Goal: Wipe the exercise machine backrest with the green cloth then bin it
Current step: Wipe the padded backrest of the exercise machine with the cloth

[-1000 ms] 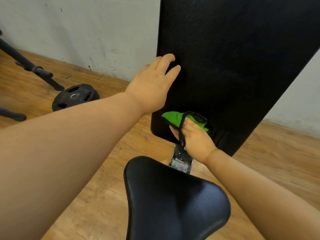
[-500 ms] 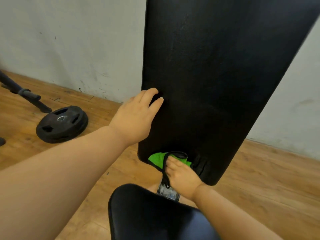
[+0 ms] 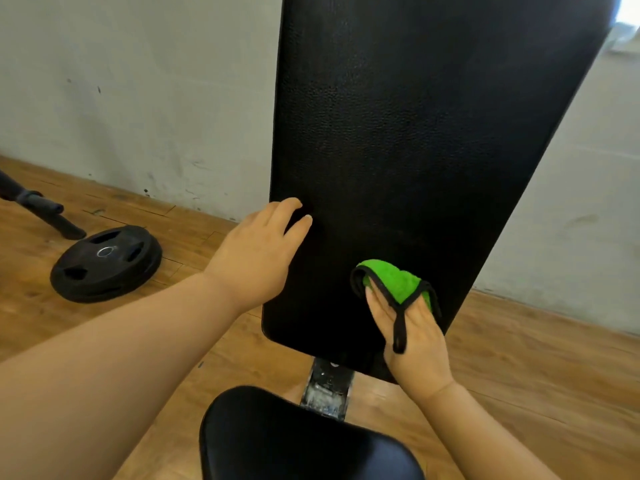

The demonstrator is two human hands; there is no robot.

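Right hand point(image 3: 412, 336) presses the green cloth point(image 3: 394, 280) flat against the lower part of the black backrest point(image 3: 415, 133), fingers straight beneath the fabric, whose black-edged corner folds back over the fingers. To the left of this grip, the left hand point(image 3: 258, 258) rests flat and spread on the backrest's left edge, holding nothing. Below the grip: a metal bracket point(image 3: 327, 386) and the black seat point(image 3: 298, 441). Far left, on the wooden floor point(image 3: 540, 375): a weight plate point(image 3: 105, 263).
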